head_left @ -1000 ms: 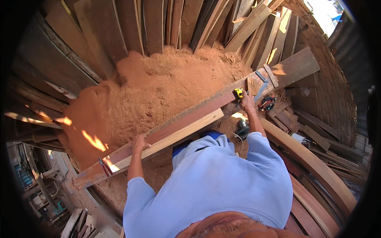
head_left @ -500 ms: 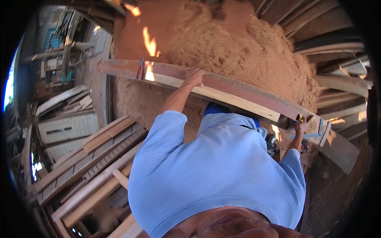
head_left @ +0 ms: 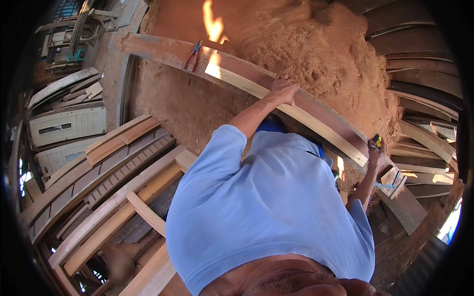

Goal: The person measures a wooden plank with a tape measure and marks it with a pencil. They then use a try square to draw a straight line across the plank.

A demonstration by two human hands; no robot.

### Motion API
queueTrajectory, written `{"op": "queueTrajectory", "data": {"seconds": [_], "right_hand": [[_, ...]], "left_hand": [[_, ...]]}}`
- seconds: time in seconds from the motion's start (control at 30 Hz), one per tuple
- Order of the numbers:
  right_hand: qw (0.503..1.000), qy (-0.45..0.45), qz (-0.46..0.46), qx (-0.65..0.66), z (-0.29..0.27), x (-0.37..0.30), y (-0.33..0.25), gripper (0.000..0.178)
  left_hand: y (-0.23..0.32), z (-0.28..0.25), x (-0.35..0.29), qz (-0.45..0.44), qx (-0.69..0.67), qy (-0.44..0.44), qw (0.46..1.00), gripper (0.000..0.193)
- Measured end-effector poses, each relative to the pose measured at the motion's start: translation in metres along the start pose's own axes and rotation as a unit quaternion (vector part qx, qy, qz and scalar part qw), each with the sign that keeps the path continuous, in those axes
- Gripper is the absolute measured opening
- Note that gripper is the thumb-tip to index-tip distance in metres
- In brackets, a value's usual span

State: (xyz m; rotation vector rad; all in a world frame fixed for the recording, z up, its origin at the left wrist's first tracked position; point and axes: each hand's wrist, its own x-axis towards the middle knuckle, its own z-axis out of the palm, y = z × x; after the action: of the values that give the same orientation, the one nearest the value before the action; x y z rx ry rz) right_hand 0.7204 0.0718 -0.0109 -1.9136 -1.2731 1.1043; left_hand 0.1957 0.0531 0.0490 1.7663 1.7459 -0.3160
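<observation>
A pale wooden strip (head_left: 237,85) lies lengthwise on a darker, dusty wooden beam (head_left: 153,47) in front of me. My left hand (head_left: 285,91) is closed over the strip near its middle, fingers bent across the top. Close to the strip's right end, my right hand (head_left: 379,157) grips a small black-and-yellow tape measure (head_left: 377,141); I cannot make out any blade drawn from it. Pliers with red handles (head_left: 192,58) rest on the beam just beyond the strip's left end.
Reddish-brown sawdust (head_left: 306,59) is heaped beyond the beam. Stacked boards (head_left: 128,192) fill the lower left, with pale panels (head_left: 69,127) behind them. More planks (head_left: 419,74) lean along the right. A blue-edged wooden piece (head_left: 392,181) sits past my right hand.
The view has swung, so the beam sits further up and slants more. My left hand is further right along the strip. My right hand, with the tape measure, is nearer the strip's right end.
</observation>
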Motion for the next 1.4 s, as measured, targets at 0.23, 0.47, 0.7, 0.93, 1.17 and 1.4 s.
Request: {"op": "queueTrajectory", "data": {"seconds": [0.23,0.47,0.7,0.93,1.17,1.4], "right_hand": [[0.931,-0.227,-0.167,-0.232,0.223,-0.046,-0.173,0.074],[0.863,-0.312,-0.250,-0.309,0.331,-0.102,-0.251,0.075],[0.836,-0.348,-0.280,-0.319,0.369,-0.148,-0.285,0.077],[0.820,-0.409,-0.323,-0.236,0.401,-0.188,-0.296,0.073],[0.793,-0.608,0.010,0.032,0.415,-0.170,-0.284,0.058],[0.744,-0.650,0.136,0.072,0.421,-0.168,-0.286,0.056]], "left_hand": [[-0.035,0.034,-0.046,0.054,-0.099,0.216,0.970,0.078],[-0.141,0.026,-0.121,-0.108,-0.144,0.333,0.926,0.071],[-0.153,0.030,-0.128,-0.001,-0.426,0.242,0.872,0.065],[-0.147,0.020,-0.138,-0.086,-0.547,0.085,0.828,0.047],[-0.184,0.031,-0.165,0.012,-0.605,0.115,0.788,0.044],[-0.177,0.025,-0.165,0.060,-0.573,0.191,0.795,0.049]]}}
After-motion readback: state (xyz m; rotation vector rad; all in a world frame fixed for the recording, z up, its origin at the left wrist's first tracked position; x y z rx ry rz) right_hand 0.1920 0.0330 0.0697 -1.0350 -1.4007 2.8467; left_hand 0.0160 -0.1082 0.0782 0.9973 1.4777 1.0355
